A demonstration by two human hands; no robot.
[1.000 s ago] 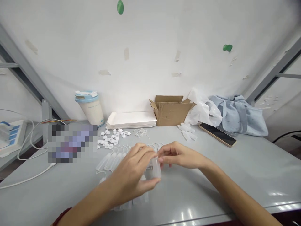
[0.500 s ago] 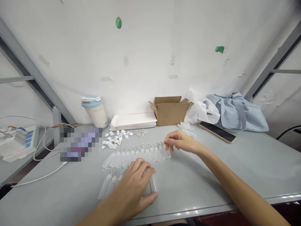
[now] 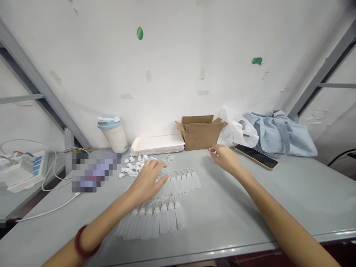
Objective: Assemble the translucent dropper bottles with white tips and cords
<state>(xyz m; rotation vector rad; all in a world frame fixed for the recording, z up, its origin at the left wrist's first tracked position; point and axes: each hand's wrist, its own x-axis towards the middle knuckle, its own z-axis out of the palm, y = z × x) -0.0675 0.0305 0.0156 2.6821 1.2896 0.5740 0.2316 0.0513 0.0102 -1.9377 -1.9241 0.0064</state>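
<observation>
My left hand [image 3: 148, 180] hovers over the left part of the back row of small translucent plastic tubes [image 3: 179, 183], fingers stretched out and thumb apart, with nothing visible in it. Its fingertips are near the small white caps [image 3: 130, 168] and a loose bundle of white strings [image 3: 169, 158]. A second row of translucent tubes [image 3: 155, 222], with white strings at their necks, lies closer to the front edge. In front of the cardboard box, my right hand [image 3: 225, 157] has its fingers pinched together. A small white tip shows at them; the rest is hidden.
Along the wall stand a lidded cup [image 3: 114, 137], stacked white envelopes [image 3: 158, 144], an open cardboard box [image 3: 201, 135], a white plastic bag [image 3: 236, 129] and a blue cloth bag [image 3: 289, 135]. A phone [image 3: 257, 157] lies at right. Cables [image 3: 55, 209] and a power strip [image 3: 39, 168] are at left.
My left hand has moved back and left, off the front row, uncovering it. My right hand has left the back row's right end and moved back and right to the loose translucent pieces.
</observation>
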